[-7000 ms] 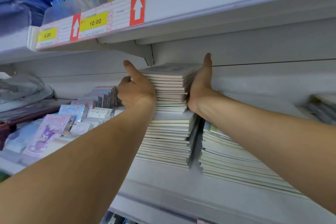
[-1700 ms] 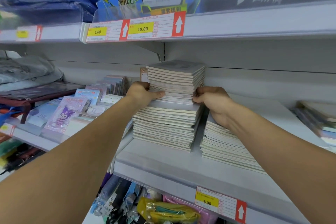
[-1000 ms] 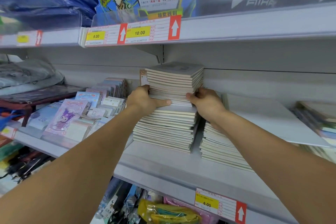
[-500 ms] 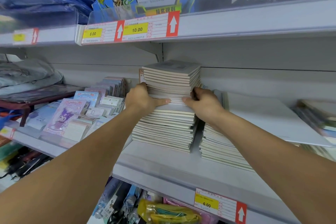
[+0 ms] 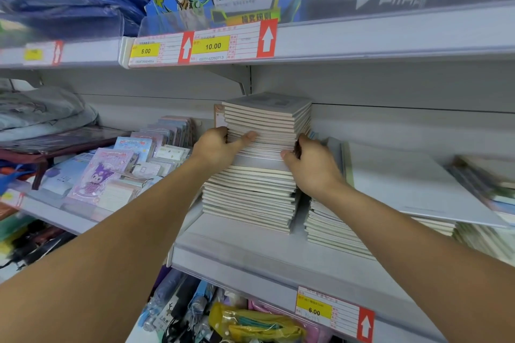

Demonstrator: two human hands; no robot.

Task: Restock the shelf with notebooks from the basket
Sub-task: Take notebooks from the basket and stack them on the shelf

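Observation:
A tall stack of grey-covered notebooks stands on the white shelf, its upper part sitting slightly askew on the lower part. My left hand grips the upper part's left side, thumb lying across the page edges. My right hand grips its right front corner, fingers curled behind the edge. A lower second stack of notebooks lies to the right, partly hidden by my right forearm. The basket is not in view.
The shelf above with price tags hangs close over the tall stack. Sticker packs and small cards fill the left shelf. A large flat white pad and more books lie to the right. Pens and pouches sit on the shelf below.
My hands have slid down from the top of the stack to its middle. In the last second the right hand has moved inward along the front edge; the stack stays in place.

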